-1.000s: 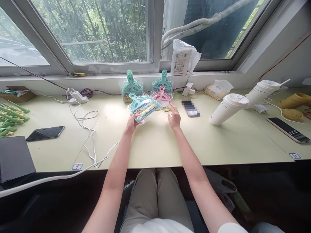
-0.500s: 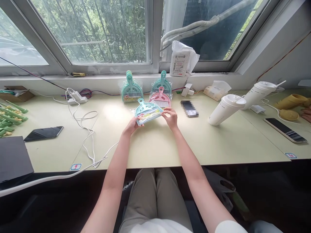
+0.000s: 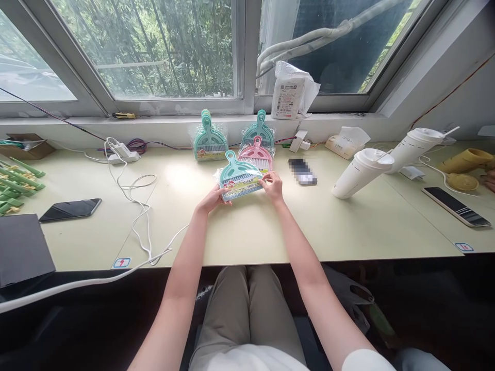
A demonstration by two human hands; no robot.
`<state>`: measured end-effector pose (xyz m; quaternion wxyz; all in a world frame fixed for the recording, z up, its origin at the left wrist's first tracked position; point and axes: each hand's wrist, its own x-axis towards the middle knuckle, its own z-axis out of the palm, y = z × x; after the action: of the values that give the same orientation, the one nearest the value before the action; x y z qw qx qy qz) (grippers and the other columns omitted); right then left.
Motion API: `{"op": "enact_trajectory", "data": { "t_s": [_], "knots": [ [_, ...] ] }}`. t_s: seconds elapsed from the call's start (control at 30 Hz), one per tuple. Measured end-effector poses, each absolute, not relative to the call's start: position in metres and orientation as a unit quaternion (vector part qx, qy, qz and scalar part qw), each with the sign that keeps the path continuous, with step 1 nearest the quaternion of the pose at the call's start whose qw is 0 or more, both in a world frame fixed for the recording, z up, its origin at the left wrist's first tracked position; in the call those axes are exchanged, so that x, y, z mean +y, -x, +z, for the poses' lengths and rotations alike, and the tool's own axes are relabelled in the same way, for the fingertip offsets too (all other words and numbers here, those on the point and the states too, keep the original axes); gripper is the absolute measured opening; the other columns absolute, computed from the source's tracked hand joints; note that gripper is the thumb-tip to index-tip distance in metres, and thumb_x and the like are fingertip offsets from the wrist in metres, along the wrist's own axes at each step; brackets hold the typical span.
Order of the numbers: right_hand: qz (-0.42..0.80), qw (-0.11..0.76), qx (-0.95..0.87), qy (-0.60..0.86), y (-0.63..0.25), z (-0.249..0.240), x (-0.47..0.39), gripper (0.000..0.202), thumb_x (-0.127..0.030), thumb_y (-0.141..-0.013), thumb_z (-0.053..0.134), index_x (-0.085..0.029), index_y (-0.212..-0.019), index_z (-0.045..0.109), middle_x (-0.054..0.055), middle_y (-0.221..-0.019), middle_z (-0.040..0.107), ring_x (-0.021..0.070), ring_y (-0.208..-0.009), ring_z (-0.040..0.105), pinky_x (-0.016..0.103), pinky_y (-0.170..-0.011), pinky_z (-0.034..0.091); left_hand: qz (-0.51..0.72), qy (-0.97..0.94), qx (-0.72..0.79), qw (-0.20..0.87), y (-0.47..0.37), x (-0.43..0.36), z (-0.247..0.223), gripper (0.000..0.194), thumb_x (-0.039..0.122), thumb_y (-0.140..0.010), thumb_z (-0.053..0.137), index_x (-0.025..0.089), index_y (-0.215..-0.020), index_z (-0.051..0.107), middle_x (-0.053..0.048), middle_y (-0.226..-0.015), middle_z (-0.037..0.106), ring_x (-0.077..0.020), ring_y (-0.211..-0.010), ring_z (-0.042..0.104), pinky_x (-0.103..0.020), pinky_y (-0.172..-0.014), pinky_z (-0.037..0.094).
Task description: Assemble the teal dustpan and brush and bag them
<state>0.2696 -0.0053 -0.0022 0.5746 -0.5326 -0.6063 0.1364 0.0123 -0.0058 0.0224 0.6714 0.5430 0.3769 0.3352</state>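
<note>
Between my hands is a turquoise dustpan and brush set (image 3: 241, 178) in clear plastic wrap, tilted with its round handle up and a printed label across its front. My left hand (image 3: 213, 199) grips its lower left corner. The fingers of my right hand (image 3: 273, 185) pinch its right edge. Just behind it stands a pink dustpan set (image 3: 257, 152), partly covered by the held one. Further back, a green dustpan set (image 3: 260, 130) stands behind the pink one. To the left, several green sets (image 3: 211, 136) stand one behind another against the sill.
Two white lidded cups (image 3: 358, 175) with straws stand right, near a tissue pack (image 3: 347, 142). Phones (image 3: 71, 209) lie on the table (image 3: 247, 239) at both sides. White cables (image 3: 143, 211) trail at left. Another person's hand (image 3: 488, 178) shows at the right edge beside yellow pieces (image 3: 462, 180).
The turquoise dustpan set has been tipped more upright and shifted slightly to the right, so its front faces me more. Both hands keep their grip on it.
</note>
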Motion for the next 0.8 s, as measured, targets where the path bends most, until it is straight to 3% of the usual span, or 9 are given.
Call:
{"op": "enact_trajectory", "data": {
  "t_s": [0.13,0.3,0.5,0.67,0.8],
  "knots": [
    [0.154,0.577,-0.591,0.543,-0.266,-0.003,-0.007,0.021,-0.038,-0.077,0.066,-0.019,-0.08,0.057,0.007,-0.097,0.06,0.0164,-0.08,0.06,0.033,-0.075,0.054,0.336,-0.553,0.371,0.666,-0.011,-0.007,0.023,0.048,0.031,-0.079,0.063,0.018,-0.121,0.043,-0.011,-0.11,0.064,-0.0117,-0.057,0.065,-0.021,-0.043,0.047],
    [0.31,0.57,-0.529,0.547,-0.266,-0.005,-0.006,0.041,-0.03,-0.073,0.068,-0.02,-0.112,0.058,0.008,-0.111,0.066,0.0165,-0.079,0.066,0.034,-0.079,0.056,0.336,-0.563,0.381,0.652,-0.01,-0.005,0.02,0.053,0.035,-0.08,0.064,0.022,-0.127,0.042,-0.012,-0.118,0.062,-0.0108,-0.057,0.065,-0.02,-0.043,0.046],
    [0.416,0.579,-0.475,0.516,-0.271,-0.011,0.0,0.039,-0.026,-0.068,0.069,-0.016,-0.105,0.069,0.005,-0.105,0.072,0.0226,-0.102,0.066,0.04,-0.096,0.051,0.332,-0.578,0.34,0.663,-0.012,-0.005,0.023,0.064,0.066,-0.085,0.04,0.019,-0.129,0.045,-0.015,-0.112,0.065,-0.0141,-0.065,0.066,-0.022,-0.049,0.049],
    [0.399,0.613,-0.443,0.518,-0.269,-0.01,0.001,0.048,-0.024,-0.067,0.07,-0.014,-0.113,0.066,0.007,-0.104,0.072,0.0215,-0.097,0.067,0.039,-0.092,0.054,0.366,-0.617,0.39,0.577,-0.017,-0.006,0.022,0.055,0.049,-0.076,0.066,0.019,-0.119,0.048,-0.01,-0.11,0.065,-0.0119,-0.065,0.066,-0.021,-0.053,0.05],
    [0.394,0.611,-0.449,0.519,-0.264,-0.011,0.002,0.047,-0.022,-0.067,0.069,-0.014,-0.113,0.063,0.007,-0.096,0.073,0.0197,-0.086,0.069,0.039,-0.086,0.056,0.391,-0.597,0.43,0.552,-0.02,-0.003,0.017,0.042,0.044,-0.079,0.063,0.017,-0.107,0.05,-0.007,-0.1,0.065,-0.009,-0.055,0.062,-0.02,-0.049,0.047]
  ]
}}
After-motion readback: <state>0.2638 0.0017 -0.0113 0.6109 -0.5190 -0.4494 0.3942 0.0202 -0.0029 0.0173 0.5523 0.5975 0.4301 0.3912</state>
